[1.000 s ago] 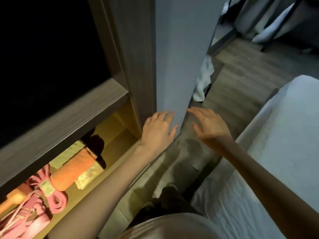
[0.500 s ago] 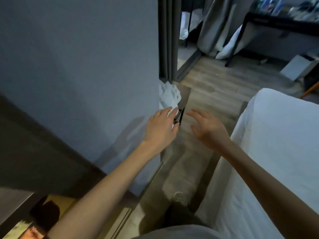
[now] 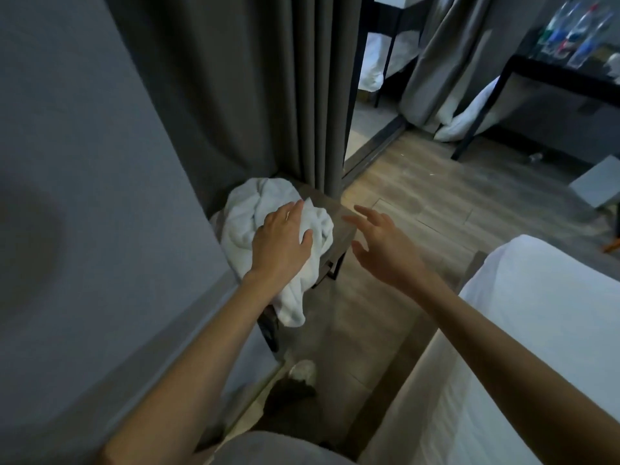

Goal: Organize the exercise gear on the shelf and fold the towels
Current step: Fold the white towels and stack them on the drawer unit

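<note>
Both arms (image 3: pixel 201 347) were bare along all their visible length, down to the left hand (image 3: pixel 281 245) and the right hand (image 3: pixel 385 250), long-fingered both. A pale grey garment (image 3: pixel 268 448) covered the torso at the bottom edge. Below it showed a dark-clad leg (image 3: pixel 288 396) and a light-coloured shoe (image 3: pixel 303 370) — its detail too blurred to tell.
</note>
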The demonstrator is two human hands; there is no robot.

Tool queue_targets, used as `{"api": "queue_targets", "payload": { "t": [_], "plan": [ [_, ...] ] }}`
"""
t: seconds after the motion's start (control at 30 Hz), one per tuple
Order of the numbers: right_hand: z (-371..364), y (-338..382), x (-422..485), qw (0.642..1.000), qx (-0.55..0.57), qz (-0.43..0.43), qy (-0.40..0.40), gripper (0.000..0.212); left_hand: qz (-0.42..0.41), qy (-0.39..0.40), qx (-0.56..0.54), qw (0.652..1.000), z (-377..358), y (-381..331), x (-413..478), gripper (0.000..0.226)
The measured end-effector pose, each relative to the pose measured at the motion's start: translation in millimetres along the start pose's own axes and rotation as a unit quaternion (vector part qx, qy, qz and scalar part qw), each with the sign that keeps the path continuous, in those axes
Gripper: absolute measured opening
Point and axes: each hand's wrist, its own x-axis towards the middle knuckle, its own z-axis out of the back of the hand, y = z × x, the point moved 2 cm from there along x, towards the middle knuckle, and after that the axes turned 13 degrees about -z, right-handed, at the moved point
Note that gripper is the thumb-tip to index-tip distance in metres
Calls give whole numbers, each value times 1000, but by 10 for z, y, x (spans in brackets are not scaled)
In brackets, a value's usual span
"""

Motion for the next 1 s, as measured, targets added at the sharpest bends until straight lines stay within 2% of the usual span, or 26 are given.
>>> {"api": "queue_targets", "payload": {
  "t": [0.33,0.47,0.57,0.73,0.87,1.0],
  "plan": [
    [-303,-390,1654,993,-35,34,105,46,147,21,-43,988,-874,585,1366,58],
    [-365,-470,2245,987,-39,69,139,44,209,11,-49,977,-1011,872,1715,58],
    [-528,-434,2710,975,-48,134,173,41,260,2,-30,965,-1088,1167,1798,56],
    [-1180,-227,3449,946,-40,196,254,42,382,4,-30,924,-1332,1553,1566,57],
    [-1570,-6,3762,907,-74,278,307,43,480,-20,-50,875,-1568,1603,1307,61],
    [-1910,151,3896,851,-93,356,374,49,567,-30,-50,822,-1808,1421,1090,71]
  ]
}}
